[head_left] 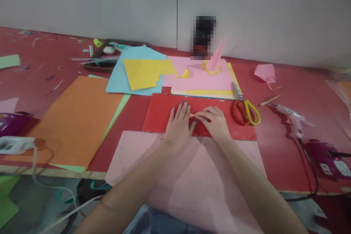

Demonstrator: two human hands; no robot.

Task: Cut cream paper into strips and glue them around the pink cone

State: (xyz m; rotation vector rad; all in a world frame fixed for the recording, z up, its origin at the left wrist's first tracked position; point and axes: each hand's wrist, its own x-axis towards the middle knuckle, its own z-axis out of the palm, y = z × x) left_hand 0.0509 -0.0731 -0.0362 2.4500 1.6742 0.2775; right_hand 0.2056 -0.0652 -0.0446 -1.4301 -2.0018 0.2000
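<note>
My left hand [177,126] lies flat on a red board [156,113], its fingers stretched out and its edge against a small orange paper piece [192,115]. Thumb and forefinger of my right hand [216,121] pinch the other end of that piece; most of it is hidden between the hands. To the right, scissors [248,111] with one red and one yellow handle rest partly on the board. Behind the board, a yellow flower-shaped cutout [215,71] with a pink paper cone [218,56] sits on pink paper [197,80].
Orange sheets [76,117] lie left; cut yellow paper [142,75] rests on a blue sheet [117,80]. A glue gun [293,119], its cord, a pencil [269,100] and a purple power box [329,159] are right. A white plug block [15,145] stands left.
</note>
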